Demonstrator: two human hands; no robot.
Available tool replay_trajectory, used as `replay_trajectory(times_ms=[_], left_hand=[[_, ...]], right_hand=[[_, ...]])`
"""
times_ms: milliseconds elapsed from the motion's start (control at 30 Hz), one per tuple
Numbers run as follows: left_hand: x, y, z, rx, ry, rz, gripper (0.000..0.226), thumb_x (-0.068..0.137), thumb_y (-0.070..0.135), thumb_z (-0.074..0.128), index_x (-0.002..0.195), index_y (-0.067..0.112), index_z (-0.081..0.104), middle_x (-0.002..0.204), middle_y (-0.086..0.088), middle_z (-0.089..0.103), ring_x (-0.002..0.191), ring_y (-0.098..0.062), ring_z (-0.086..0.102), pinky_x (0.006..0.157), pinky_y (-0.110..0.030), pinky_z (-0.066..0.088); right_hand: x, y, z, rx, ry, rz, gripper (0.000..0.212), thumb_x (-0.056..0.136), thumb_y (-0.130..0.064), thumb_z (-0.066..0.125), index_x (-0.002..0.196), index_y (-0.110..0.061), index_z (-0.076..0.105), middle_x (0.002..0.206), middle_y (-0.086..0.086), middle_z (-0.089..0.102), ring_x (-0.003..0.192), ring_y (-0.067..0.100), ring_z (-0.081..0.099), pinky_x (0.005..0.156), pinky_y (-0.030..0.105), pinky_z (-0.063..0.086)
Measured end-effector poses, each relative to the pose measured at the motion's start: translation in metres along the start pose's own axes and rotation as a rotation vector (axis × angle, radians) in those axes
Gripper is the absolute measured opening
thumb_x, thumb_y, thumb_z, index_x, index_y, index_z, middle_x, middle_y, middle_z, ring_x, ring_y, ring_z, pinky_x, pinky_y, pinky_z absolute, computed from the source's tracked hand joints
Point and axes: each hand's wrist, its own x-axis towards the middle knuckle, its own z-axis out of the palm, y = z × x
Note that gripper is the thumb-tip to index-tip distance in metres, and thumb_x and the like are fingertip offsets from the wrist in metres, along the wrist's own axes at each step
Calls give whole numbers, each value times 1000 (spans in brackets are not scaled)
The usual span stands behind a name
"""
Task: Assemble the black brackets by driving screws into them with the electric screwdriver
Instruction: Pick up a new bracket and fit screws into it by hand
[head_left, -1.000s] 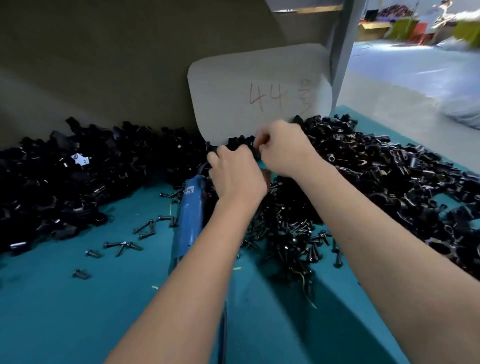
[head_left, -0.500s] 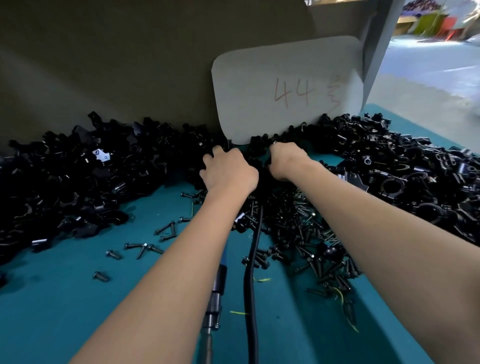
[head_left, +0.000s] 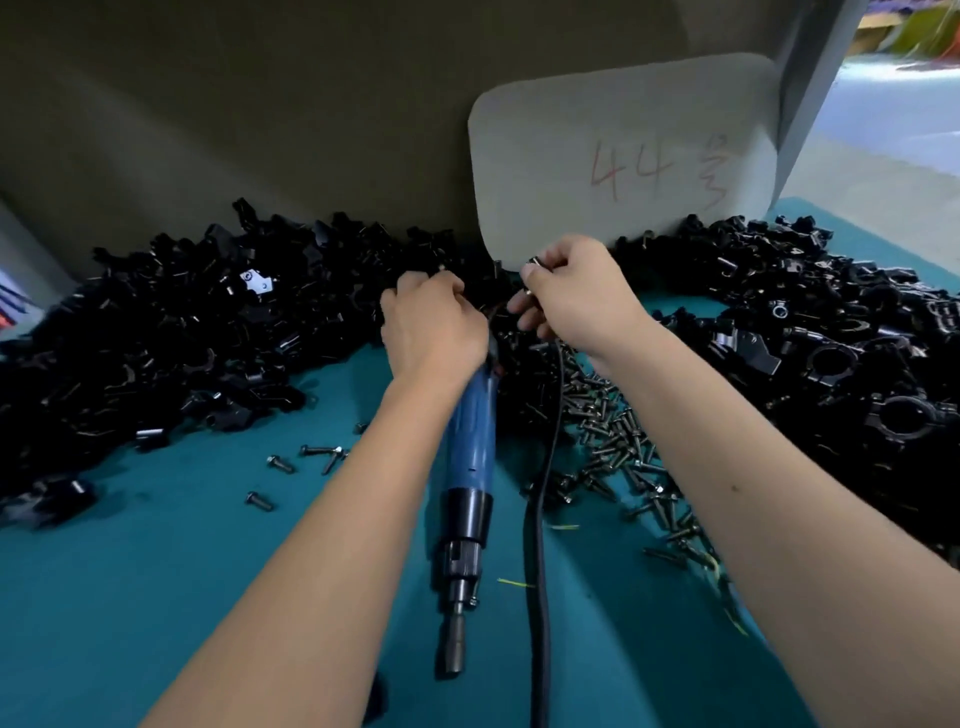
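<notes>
Curled fingers of the right hand (head_left: 576, 299) pinch a small dark part with a bright tip, likely a screw; those of the left hand (head_left: 431, 327) are curled too, over the far end of the electric screwdriver (head_left: 467, 499), though whether they grip it I cannot tell. Its blue body lies on the teal table (head_left: 156, 597), bit pointing near, one black cable (head_left: 540, 519) just right of it. Black brackets (head_left: 182, 332) heap along the far side, left and right. Screws (head_left: 613, 436) lie piled right of the cable, about five loose at the left. One grey card (head_left: 623, 156) marked 44 leans on the dull back wall. Bare teal lies open near left.
</notes>
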Motion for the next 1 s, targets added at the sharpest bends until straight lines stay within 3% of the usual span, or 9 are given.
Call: replay_trajectory(times_ms=[167, 233, 300, 400, 533, 633, 767, 900, 1000], left_hand=[[-34, -59, -36, 153, 187, -301, 48, 87, 24, 64, 135, 25, 62, 158, -20, 26, 147, -42, 18, 119, -57, 22], [-43, -83, -48, 216, 207, -353, 49, 86, 26, 66, 135, 22, 62, 161, -21, 22, 148, -42, 18, 120, -57, 20], [-48, -101, -58, 271, 131, -371, 47, 89, 28, 65, 135, 20, 63, 163, -19, 21, 147, -42, 22, 119, -56, 23], [-55, -115, -62, 353, 26, -279, 33, 94, 27, 66, 127, 20, 68, 158, -15, 29, 139, -39, 34, 113, -51, 33], [-63, -114, -61, 262, 27, -144, 20, 92, 17, 67, 109, 26, 75, 123, -10, 59, 118, -36, 47, 100, -35, 37], [-76, -102, -52, 102, 63, -51, 21, 88, 18, 74, 108, 24, 74, 113, -4, 66, 112, -31, 53, 95, -29, 37], [-98, -81, -40, -374, 214, -111, 23, 91, 17, 74, 108, 31, 67, 113, 6, 64, 111, -15, 57, 95, -23, 41], [-100, -71, -41, -1262, -18, -322, 42, 90, -12, 66, 114, 22, 61, 120, -8, 72, 111, -22, 68, 94, -29, 56], [-99, -70, -39, -1472, -172, -377, 52, 90, -24, 52, 126, 12, 59, 127, -14, 71, 118, -33, 67, 93, -32, 59]], right_hand=[[-34, -7, 46, 33, -161, -50, 22, 106, -22, 50, 91, -22, 66, 52, -11, 56, 44, 6, 45, 40, 18, 35], [-48, -11, 68, -7, -178, -113, 11, 97, -28, 67, 88, -22, 67, 60, -12, 59, 52, 6, 49, 47, 20, 40], [-60, -15, 89, -70, -205, -157, 19, 90, -29, 78, 94, -20, 61, 77, -7, 62, 63, 9, 51, 58, 26, 42], [-69, -16, 106, -84, -240, -127, 25, 93, -30, 75, 96, -19, 52, 85, 1, 63, 68, 16, 53, 61, 30, 40], [-70, -14, 101, -43, -253, -186, 16, 93, -30, 77, 93, -18, 65, 80, -5, 66, 70, 12, 56, 69, 32, 47], [-70, -11, 88, -72, -185, -288, 13, 89, -35, 81, 86, -23, 76, 72, -13, 66, 64, 4, 53, 67, 27, 45], [-67, -5, 69, 65, -108, -260, 11, 93, -35, 77, 94, -24, 79, 81, 0, 74, 66, 11, 61, 60, 31, 51], [-66, 2, 50, 319, -167, -141, 8, 98, -31, 72, 104, -29, 78, 78, 5, 67, 50, 14, 47, 46, 22, 40], [-66, 7, 43, 342, -191, -153, 10, 98, -27, 72, 105, -28, 80, 83, 12, 60, 52, 16, 47, 46, 21, 39]])
